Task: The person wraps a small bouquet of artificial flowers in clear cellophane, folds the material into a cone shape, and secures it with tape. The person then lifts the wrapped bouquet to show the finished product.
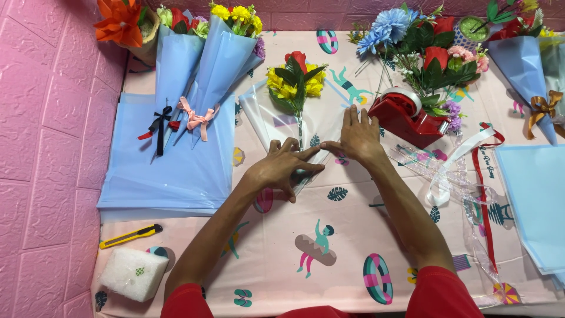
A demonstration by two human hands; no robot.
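At the centre of the table [329, 259], one small bunch of artificial flowers [296, 82] lies on one clear cellophane sheet [259, 115]. The bunch holds one red bloom among yellow ones. Its long axis runs near to far: the stem end points toward the person and the blooms point to the far side. The bunch lies directly beyond both hands, with the stem base just far of the fingertips.

The left hand [282, 168] is bent, fingertips pressing down on the cellophane at the stem base. The right hand [358, 136] lies flat with fingers spread, pressed on the sheet just right of the stem. Neither hand is pinching anything that can be made out. The left hand is the nearer one to the stem.

Counted items:
- Two finished bouquets in blue wrap [197, 65], far left, resting on one stack of blue sheets [170, 171].
- One red tape dispenser [406, 115], right of the right hand.
- One loose pile of flowers [429, 53], far right.
- One yellow utility knife [130, 235], near left.
- One white foam block [133, 273], near left.
- Loose ribbons [482, 176], right; the number cannot be told.
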